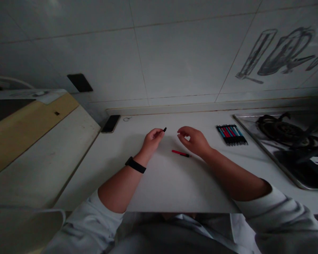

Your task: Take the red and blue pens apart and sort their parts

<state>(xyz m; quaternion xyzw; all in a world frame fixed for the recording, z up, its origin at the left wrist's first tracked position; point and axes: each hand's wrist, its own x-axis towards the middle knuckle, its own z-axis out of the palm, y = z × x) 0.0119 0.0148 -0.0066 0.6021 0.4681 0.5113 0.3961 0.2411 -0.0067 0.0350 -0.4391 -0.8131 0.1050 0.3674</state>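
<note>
My left hand (152, 140) pinches a small black piece (164, 129) between thumb and fingertips, above the white counter (159, 190). To its right, my right hand (193, 140) is raised with thumb and fingers curved and a gap between them, holding nothing. A red pen body with a black grip (180, 153) lies on the counter just below and between the hands, touched by neither. Further right, a row of several pens (231, 135) in red, blue, white and black lies side by side.
A phone (111, 124) and a small ring-like item (126, 119) lie at the back left. A large box-like appliance (50, 141) stands on the left. The gas stove (286, 141) is on the right, and a tiled wall (175, 60) rises behind.
</note>
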